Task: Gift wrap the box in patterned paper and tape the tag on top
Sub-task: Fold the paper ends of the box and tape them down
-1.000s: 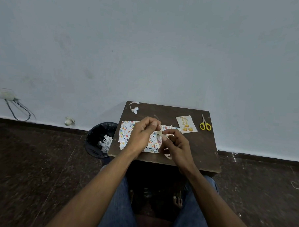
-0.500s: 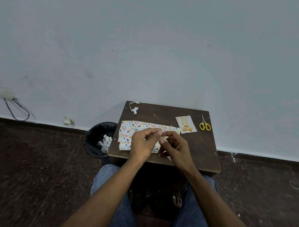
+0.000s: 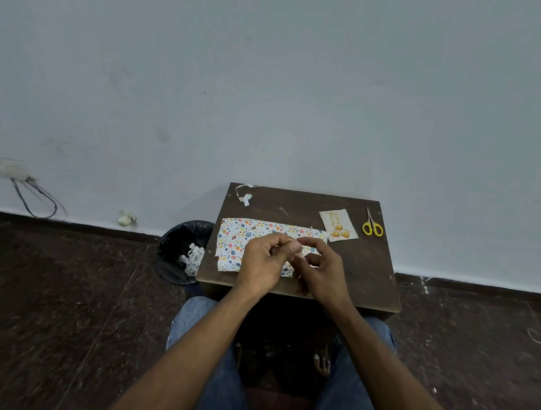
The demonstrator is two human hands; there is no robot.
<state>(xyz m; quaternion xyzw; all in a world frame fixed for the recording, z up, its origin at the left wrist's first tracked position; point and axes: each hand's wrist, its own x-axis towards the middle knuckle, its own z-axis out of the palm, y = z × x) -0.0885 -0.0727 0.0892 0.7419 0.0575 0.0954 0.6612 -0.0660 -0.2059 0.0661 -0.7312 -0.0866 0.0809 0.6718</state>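
Small dark wooden table [image 3: 368, 271] set against a pale wall [image 3: 268, 80]; person seated at its 6 o'clock edge, jeans visible below.

Patterned paper [image 3: 246, 234] lies flat across the table's middle and left, white with coloured dots and hearts. Its near right part is covered by both hands. No box can be made out; whether one sits under the paper or hands, cannot tell.

Left hand [image 3: 265, 262] hovers over the paper, fingers curled, thumb and forefinger pinched together at the 12 o'clock end of the hand. Right hand [image 3: 322, 269] just beside it at 3 o'clock, fingers also curled, tips meeting those of the left. Between the two sets of fingertips a small pale bit [image 3: 296, 248] shows, possibly tape; too small to tell for sure. Both hands appear to be pinching it.

Tag [image 3: 338, 225], cream card with gold lettering and yellow round shapes, lies at 2 o'clock from the hands, touching or just overlapping the paper's far right corner. Yellow-handled scissors [image 3: 372, 226] lie just beside the tag at its 3 o'clock, blades pointing to the wall.

White paper scraps [image 3: 246, 197] at the table's far left corner, 11 o'clock.

On the floor [image 3: 57, 304] at the table's 9 o'clock, a black bin [image 3: 174, 250] with white cuttings inside.
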